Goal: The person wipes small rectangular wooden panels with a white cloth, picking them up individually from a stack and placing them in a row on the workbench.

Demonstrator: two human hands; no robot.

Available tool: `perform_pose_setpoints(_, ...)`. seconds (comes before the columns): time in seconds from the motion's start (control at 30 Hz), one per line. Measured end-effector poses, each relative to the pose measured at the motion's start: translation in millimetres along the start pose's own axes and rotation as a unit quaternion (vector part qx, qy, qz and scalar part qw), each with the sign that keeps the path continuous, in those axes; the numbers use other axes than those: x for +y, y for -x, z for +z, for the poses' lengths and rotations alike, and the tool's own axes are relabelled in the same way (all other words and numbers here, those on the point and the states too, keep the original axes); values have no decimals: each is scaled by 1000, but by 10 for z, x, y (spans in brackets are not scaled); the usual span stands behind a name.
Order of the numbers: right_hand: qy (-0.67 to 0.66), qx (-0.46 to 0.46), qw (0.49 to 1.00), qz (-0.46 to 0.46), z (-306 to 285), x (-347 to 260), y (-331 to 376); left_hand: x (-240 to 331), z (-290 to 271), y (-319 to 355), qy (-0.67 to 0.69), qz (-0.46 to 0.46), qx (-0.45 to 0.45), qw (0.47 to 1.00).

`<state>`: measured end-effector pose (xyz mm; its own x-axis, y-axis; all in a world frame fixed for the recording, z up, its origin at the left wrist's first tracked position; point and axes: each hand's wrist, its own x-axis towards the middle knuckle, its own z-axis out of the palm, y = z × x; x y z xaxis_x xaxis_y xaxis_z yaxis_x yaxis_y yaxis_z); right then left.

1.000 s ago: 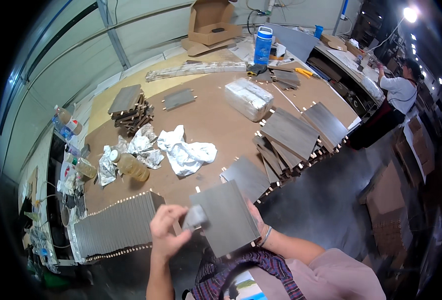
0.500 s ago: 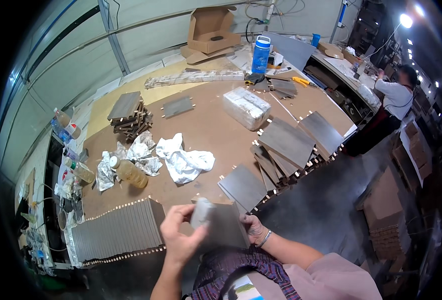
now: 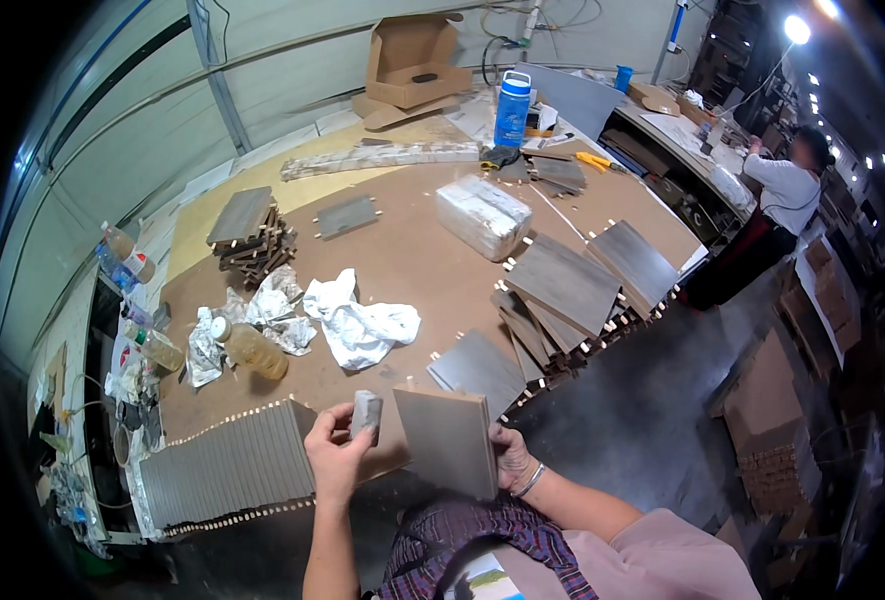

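Note:
My left hand (image 3: 333, 450) is closed around a small pale-grey block (image 3: 366, 412), pinched between thumb and fingers and held just left of a flat grey panel (image 3: 447, 445). That panel stands on edge, tilted, above the table's front edge. My right hand (image 3: 512, 460) grips it by its right edge; some of the fingers are hidden behind it. Nearest my left hand is a long row of grey panels (image 3: 228, 465) packed upright, with wooden dowel ends along the top and bottom. Right of the held panel, another grey panel (image 3: 478, 372) lies flat.
Doweled panels are piled at the table's right (image 3: 563, 285) and left (image 3: 248, 225). White cloths (image 3: 358, 320), a bottle of yellowish liquid (image 3: 253, 350) and a wrapped white block (image 3: 485, 215) occupy the middle. A blue bottle (image 3: 512, 112) stands behind. A person (image 3: 785, 190) works at another bench.
My left hand has drawn the grey block left and off the panel's face. The panel has turned slightly, and its whole face now shows. My right hand keeps its hold.

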<state>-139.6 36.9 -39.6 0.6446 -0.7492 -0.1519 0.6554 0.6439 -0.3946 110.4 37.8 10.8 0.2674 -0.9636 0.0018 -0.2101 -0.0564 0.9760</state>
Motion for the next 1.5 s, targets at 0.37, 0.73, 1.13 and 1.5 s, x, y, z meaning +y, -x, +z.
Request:
perform_pose_setpoints(0.37,109,191,975,-6,150,-66,-216,-39,-176,221,364,-152,-163,904)
perform_pose_setpoints(0.73,335,176,918,-116,94,329,-394,42,132,249,381,-188,-175,889)
perform_pose_setpoints(1.13,131,26,991,-29,50,-4,-178,117,268,274,292,-118,-132,940)
perform_pose_setpoints(1.5,55,96,994,-28,-20,51,-355,53,325,151,240,-53,-218,944)
